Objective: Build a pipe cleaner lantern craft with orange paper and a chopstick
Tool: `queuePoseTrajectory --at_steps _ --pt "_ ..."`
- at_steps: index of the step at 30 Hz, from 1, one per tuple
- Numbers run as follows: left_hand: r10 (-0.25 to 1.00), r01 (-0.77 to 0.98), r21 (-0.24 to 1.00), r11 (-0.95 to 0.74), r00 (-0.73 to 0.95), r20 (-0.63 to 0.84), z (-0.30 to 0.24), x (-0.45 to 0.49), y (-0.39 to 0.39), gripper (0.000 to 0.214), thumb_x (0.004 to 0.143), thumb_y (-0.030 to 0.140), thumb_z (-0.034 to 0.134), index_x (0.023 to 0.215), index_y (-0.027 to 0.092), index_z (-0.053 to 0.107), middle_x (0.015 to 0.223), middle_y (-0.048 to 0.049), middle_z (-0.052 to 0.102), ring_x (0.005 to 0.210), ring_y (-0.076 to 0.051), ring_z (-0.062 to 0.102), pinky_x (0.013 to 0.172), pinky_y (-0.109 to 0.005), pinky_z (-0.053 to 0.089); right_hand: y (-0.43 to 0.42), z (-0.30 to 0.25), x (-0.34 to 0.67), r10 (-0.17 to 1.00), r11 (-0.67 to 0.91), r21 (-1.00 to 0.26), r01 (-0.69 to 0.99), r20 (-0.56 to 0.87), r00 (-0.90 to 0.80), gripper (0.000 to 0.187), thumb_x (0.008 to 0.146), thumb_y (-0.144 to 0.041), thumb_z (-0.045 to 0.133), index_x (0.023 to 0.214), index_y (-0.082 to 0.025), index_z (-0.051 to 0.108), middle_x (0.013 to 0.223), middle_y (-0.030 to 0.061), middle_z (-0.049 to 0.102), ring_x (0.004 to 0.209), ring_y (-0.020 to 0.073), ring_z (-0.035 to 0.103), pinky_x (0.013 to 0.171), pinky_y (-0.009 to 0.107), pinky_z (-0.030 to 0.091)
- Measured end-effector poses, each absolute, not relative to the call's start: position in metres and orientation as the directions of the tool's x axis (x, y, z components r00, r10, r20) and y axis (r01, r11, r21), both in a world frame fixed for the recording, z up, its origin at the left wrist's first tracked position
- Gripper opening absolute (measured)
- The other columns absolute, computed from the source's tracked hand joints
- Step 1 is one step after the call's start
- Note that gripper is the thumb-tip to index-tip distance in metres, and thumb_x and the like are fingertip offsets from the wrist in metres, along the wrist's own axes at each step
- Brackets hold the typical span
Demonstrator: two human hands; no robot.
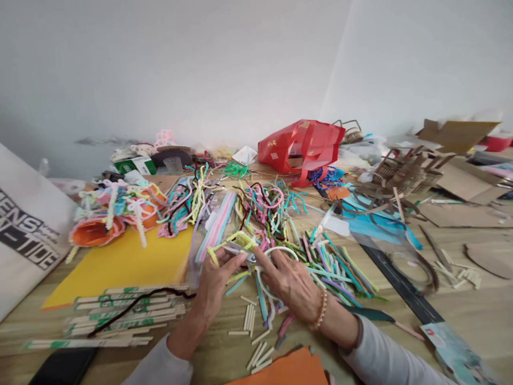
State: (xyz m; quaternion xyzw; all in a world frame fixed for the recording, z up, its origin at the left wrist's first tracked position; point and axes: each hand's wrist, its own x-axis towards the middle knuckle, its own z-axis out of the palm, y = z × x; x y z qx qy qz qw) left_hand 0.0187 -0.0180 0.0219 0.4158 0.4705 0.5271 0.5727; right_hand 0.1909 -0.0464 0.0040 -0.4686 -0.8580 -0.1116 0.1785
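My left hand (pixel 214 280) pinches a pale yellow pipe cleaner (pixel 212 254), which loops up above the fingers. My right hand (pixel 290 280) is wrapped round scissors (pixel 251 258) with white loop handles. The blades point left, beside the yellow loop at my left fingertips; I cannot tell whether they touch it. Just beyond my hands is a tangled heap of pink, brown and blue pipe cleaners (pixel 268 200). A pink, white and blue bundle (pixel 220 216) lies behind my left hand. Loose cut lengths (pixel 340 267) spread right of my right hand.
Paper-wrapped sticks (pixel 124 310) and a yellow sheet (pixel 132 262) lie left, near decorated orange cones (pixel 96 230). Short wooden pieces (pixel 249 318) and orange card (pixel 284 369) are in front. A red bag (pixel 300 147) stands behind; brown model pieces (pixel 412 171) are right.
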Motion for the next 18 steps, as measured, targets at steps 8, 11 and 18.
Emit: queuePoseTrajectory --at_steps 8,11,18 --pt "0.999 -0.591 0.806 0.031 -0.002 -0.04 0.028 -0.003 -0.004 0.049 0.077 0.059 0.062 0.094 0.014 0.07 0.089 -0.0096 0.075 0.083 -0.021 0.07 0.076 -0.03 0.055 -0.047 0.04 0.207 0.772 0.604 -0.148 0.783 0.35 -0.53 0.044 0.09 -0.019 0.048 0.134 -0.019 0.043 0.092 0.0052 0.058 0.077 0.0178 0.057 0.063 0.027 0.044" --pt "0.992 -0.702 0.702 0.115 0.051 -0.112 0.036 -0.011 0.003 0.039 0.092 0.046 0.048 0.094 0.013 0.069 0.086 -0.0104 0.075 0.08 -0.02 0.07 0.076 -0.032 0.056 -0.054 0.059 0.215 0.751 0.66 -0.265 0.703 0.224 -0.621 0.043 0.087 -0.019 0.051 0.129 -0.024 0.048 0.094 0.002 0.061 0.083 0.0162 0.059 0.071 0.026 0.043" --pt "0.958 -0.804 0.558 0.206 0.049 -0.282 0.038 -0.013 0.007 0.028 0.096 0.024 0.041 0.09 0.013 0.066 0.08 -0.0082 0.073 0.073 -0.02 0.07 0.074 -0.043 0.057 -0.065 0.068 0.215 0.695 0.696 -0.276 0.663 0.026 -0.719 0.023 0.08 -0.014 0.054 0.1 -0.023 0.061 0.089 0.0003 0.066 0.079 0.0151 0.063 0.065 0.024 0.04"
